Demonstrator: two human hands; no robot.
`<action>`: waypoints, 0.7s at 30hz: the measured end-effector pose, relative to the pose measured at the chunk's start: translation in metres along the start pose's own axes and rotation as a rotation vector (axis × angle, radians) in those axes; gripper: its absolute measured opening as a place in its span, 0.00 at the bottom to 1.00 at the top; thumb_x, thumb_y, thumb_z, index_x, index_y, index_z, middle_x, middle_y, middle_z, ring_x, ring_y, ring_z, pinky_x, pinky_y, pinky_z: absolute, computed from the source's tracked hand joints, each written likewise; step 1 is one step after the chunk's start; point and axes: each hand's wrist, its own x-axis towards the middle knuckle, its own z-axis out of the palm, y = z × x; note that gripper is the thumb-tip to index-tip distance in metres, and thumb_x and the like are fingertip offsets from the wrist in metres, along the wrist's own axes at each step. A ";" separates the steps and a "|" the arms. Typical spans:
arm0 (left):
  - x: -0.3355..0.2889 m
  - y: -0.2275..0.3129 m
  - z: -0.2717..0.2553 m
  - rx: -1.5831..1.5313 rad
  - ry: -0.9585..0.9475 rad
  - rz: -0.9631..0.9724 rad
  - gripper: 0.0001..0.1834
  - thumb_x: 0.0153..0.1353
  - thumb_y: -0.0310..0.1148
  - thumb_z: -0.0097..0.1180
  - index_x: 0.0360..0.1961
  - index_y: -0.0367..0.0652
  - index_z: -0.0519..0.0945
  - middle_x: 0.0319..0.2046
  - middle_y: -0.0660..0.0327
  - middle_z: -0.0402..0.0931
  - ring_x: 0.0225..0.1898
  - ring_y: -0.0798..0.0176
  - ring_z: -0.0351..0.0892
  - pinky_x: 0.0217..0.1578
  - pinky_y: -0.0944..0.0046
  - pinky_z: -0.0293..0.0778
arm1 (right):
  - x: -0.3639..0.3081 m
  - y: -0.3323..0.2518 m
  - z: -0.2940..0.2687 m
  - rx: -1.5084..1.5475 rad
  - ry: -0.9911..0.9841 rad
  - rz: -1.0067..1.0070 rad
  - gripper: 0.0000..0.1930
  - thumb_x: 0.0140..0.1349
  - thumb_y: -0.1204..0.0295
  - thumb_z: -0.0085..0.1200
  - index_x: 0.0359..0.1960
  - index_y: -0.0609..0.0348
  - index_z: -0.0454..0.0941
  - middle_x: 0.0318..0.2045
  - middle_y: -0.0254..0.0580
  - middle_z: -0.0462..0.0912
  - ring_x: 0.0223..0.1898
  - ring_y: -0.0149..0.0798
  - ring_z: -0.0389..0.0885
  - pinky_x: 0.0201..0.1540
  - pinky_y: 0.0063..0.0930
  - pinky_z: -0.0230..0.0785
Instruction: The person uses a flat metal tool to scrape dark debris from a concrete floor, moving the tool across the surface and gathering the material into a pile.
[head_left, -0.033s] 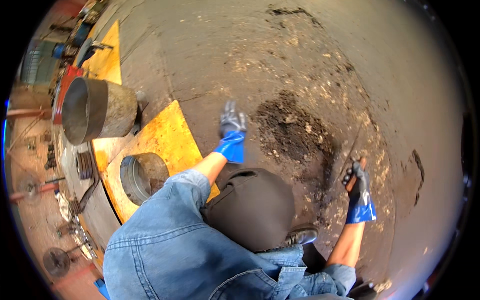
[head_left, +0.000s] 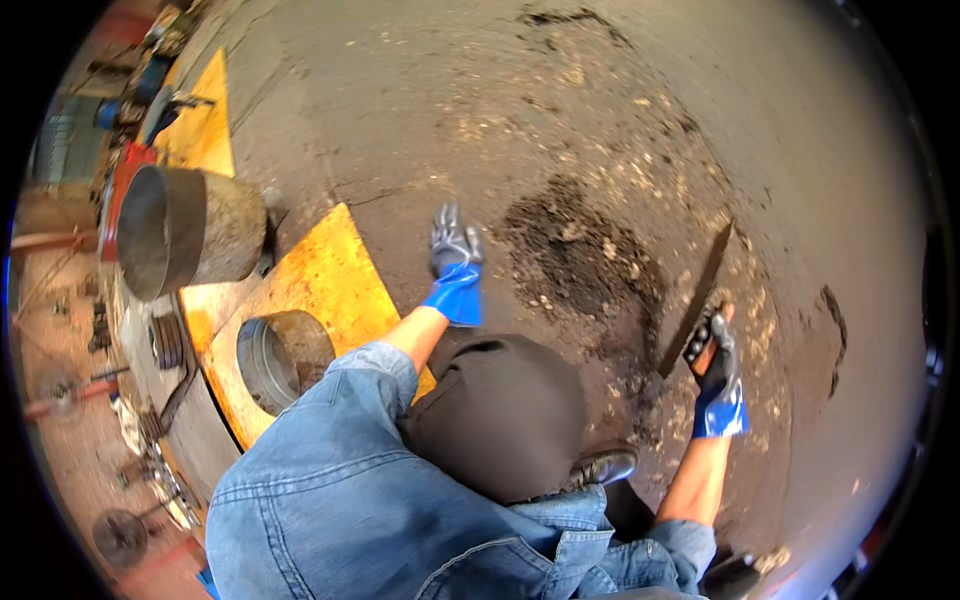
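Head view: the scraper's blade (head_left: 697, 305), blurred a moment ago, now reads sharp, straight and dark, right of the dirt heap (head_left: 580, 250); the stroke has apparently slowed. Right hand (head_left: 718, 365): fingers curled round the wood-coloured handle (head_left: 706, 358). Left hand (head_left: 456, 245), left of the heap: empty, fingers slightly parted. Heap: crumbly, pale-flecked. Farther left: stained yellow sheet (head_left: 345, 265), cylindrical container (head_left: 235, 230).

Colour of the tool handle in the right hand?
Orange-brown handle, partly covered by the right hand; best in head view.
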 end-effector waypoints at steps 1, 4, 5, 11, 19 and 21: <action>-0.008 -0.008 0.003 0.045 -0.011 0.003 0.32 0.65 0.41 0.49 0.69 0.40 0.68 0.70 0.45 0.63 0.72 0.39 0.58 0.72 0.45 0.54 | -0.019 0.000 0.038 0.060 0.138 -0.126 0.25 0.73 0.55 0.51 0.64 0.56 0.72 0.50 0.42 0.82 0.47 0.37 0.81 0.47 0.33 0.75; -0.006 0.001 0.016 0.075 -0.003 0.019 0.32 0.64 0.41 0.52 0.67 0.39 0.69 0.69 0.44 0.64 0.71 0.39 0.60 0.72 0.44 0.52 | -0.037 0.030 -0.032 -0.971 0.236 -0.356 0.23 0.72 0.63 0.48 0.65 0.55 0.73 0.59 0.52 0.80 0.61 0.51 0.78 0.60 0.41 0.72; -0.005 0.002 0.017 0.063 0.000 0.039 0.32 0.64 0.41 0.53 0.67 0.39 0.70 0.69 0.43 0.65 0.71 0.39 0.60 0.72 0.44 0.52 | -0.041 0.032 -0.039 -1.352 0.294 -0.234 0.22 0.71 0.62 0.48 0.65 0.53 0.74 0.61 0.52 0.78 0.62 0.49 0.77 0.61 0.40 0.71; 0.018 0.013 0.013 -0.080 0.028 0.170 0.30 0.65 0.38 0.53 0.66 0.36 0.69 0.66 0.39 0.67 0.68 0.36 0.64 0.70 0.43 0.59 | -0.062 0.056 -0.052 -1.803 0.362 -0.093 0.23 0.71 0.59 0.49 0.65 0.50 0.75 0.62 0.47 0.78 0.59 0.50 0.79 0.56 0.40 0.75; 0.021 0.019 0.017 0.139 -0.054 0.230 0.30 0.66 0.42 0.52 0.66 0.40 0.71 0.68 0.45 0.67 0.70 0.41 0.63 0.70 0.43 0.56 | -0.040 0.016 -0.041 -1.657 0.518 -0.156 0.23 0.71 0.59 0.49 0.65 0.50 0.75 0.62 0.46 0.78 0.59 0.50 0.79 0.56 0.39 0.75; 0.021 0.020 0.021 0.189 -0.040 0.261 0.29 0.66 0.42 0.52 0.66 0.41 0.72 0.68 0.46 0.67 0.71 0.41 0.62 0.70 0.43 0.56 | -0.011 0.008 -0.028 -1.665 0.495 -0.180 0.23 0.71 0.59 0.49 0.65 0.50 0.75 0.62 0.46 0.78 0.59 0.49 0.79 0.56 0.39 0.75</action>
